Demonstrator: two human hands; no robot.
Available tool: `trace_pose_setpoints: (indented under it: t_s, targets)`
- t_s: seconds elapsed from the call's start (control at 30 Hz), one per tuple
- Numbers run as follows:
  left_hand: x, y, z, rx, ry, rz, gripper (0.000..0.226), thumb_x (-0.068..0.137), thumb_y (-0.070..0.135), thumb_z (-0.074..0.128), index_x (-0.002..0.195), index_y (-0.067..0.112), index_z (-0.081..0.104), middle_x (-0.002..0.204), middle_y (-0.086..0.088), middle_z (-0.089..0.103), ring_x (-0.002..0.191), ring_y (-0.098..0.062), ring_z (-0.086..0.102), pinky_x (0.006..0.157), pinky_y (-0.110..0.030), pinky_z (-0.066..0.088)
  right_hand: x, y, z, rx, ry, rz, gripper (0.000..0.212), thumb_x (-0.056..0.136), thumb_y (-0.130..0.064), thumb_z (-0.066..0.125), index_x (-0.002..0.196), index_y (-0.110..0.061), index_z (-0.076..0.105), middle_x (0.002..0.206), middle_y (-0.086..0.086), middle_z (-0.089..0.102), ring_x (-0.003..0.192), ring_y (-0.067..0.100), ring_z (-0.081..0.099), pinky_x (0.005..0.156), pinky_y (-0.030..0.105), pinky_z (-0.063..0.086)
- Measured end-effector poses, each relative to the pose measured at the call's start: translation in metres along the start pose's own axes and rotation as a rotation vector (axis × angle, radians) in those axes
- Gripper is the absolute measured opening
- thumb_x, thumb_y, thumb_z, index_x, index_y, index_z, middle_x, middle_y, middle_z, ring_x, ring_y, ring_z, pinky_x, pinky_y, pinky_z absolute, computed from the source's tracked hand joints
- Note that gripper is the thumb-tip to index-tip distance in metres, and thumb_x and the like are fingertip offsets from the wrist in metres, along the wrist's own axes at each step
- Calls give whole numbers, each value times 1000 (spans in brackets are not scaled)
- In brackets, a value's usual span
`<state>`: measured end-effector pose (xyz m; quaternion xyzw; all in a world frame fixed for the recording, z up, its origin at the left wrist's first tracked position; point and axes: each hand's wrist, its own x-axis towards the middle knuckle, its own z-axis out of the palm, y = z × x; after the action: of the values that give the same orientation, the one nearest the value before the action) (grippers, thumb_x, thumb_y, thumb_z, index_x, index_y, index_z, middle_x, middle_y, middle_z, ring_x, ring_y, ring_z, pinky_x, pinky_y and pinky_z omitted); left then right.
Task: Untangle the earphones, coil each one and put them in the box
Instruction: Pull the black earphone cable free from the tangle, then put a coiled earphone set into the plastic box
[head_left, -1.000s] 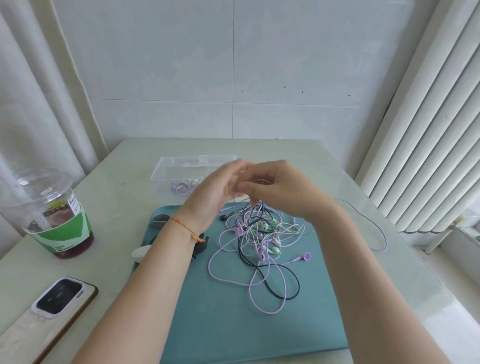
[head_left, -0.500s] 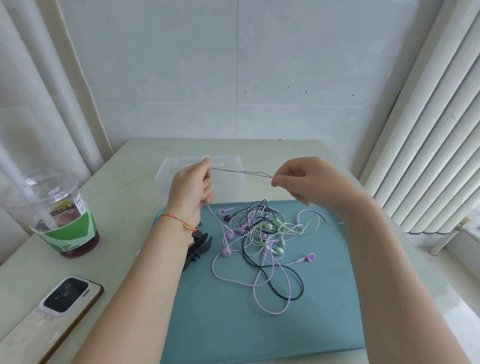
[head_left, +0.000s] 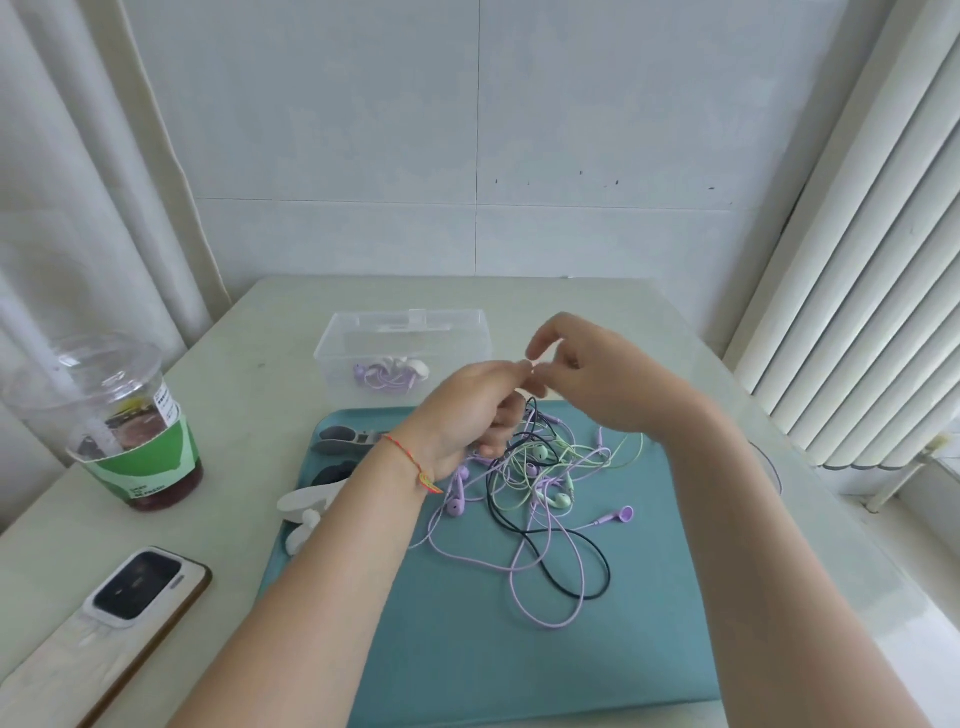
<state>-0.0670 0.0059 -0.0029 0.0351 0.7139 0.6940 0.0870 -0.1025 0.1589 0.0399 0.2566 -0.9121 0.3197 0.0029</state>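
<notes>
A tangle of purple, green and black earphones (head_left: 540, 488) lies on a teal mat (head_left: 467, 649). My left hand (head_left: 472, 410) and my right hand (head_left: 592, 379) meet fingertip to fingertip above the tangle's far end. Both pinch a thin black earphone cable (head_left: 531, 408) that hangs from between them into the pile. The cable between the fingertips is too thin to make out. Behind the mat stands a clear plastic box (head_left: 405, 332) with a coiled purple and white earphone (head_left: 389, 375) inside.
A plastic cup with a dark drink (head_left: 124, 426) stands at the left. A phone (head_left: 135, 584) lies near the front left edge. Small grey and white clips (head_left: 332, 467) sit on the mat's left edge. A radiator (head_left: 857, 260) lines the right side.
My hands, spread apart with the black cable stretched between them half a second ago, have come back together above the tangle.
</notes>
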Motion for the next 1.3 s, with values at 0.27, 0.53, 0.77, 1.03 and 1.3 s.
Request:
trace_pose_setpoints:
  t_s: [0.27, 0.53, 0.77, 1.03, 1.3]
  targets:
    - [-2, 10, -35, -515, -162, 48, 24, 95, 21, 41, 73, 16, 50, 49, 8, 22, 35, -6, 17, 37, -19, 20, 14, 31, -5, 137, 522, 331, 17, 93, -13, 47, 97, -12, 63, 80, -3, 60, 64, 14, 53, 54, 24, 37]
    - [3, 3, -20, -379, -129, 4, 21, 98, 17, 40, 83, 13, 55, 46, 9, 24, 33, -3, 18, 40, -16, 9, 8, 1, 12, 131, 407, 54, 32, 86, -2, 46, 107, -18, 66, 103, -5, 68, 99, 10, 60, 82, 19, 41]
    - [0, 8, -19, -191, 6, -12, 33, 100, 17, 41, 70, 16, 55, 46, 8, 21, 34, -4, 14, 42, -18, 5, 5, -15, 24, 237, 99, 9, 19, 92, -13, 49, 95, -21, 66, 67, -5, 59, 48, 5, 46, 49, 17, 39]
    - [-2, 7, -30, -172, -40, -31, 26, 100, 19, 41, 79, 12, 54, 51, 6, 21, 35, -5, 16, 43, -20, 7, 13, 8, 10, 273, 464, 79, 16, 92, -17, 56, 86, -20, 70, 47, -7, 39, 37, 7, 33, 40, 17, 24]
    - [-11, 13, -23, -456, -459, -4, 36, 95, 24, 39, 100, 5, 70, 44, 8, 21, 33, -5, 16, 36, -19, 17, 18, 19, 14, 261, 540, 195, 16, 92, -17, 54, 84, -22, 67, 51, -7, 44, 37, 7, 39, 45, 24, 28]
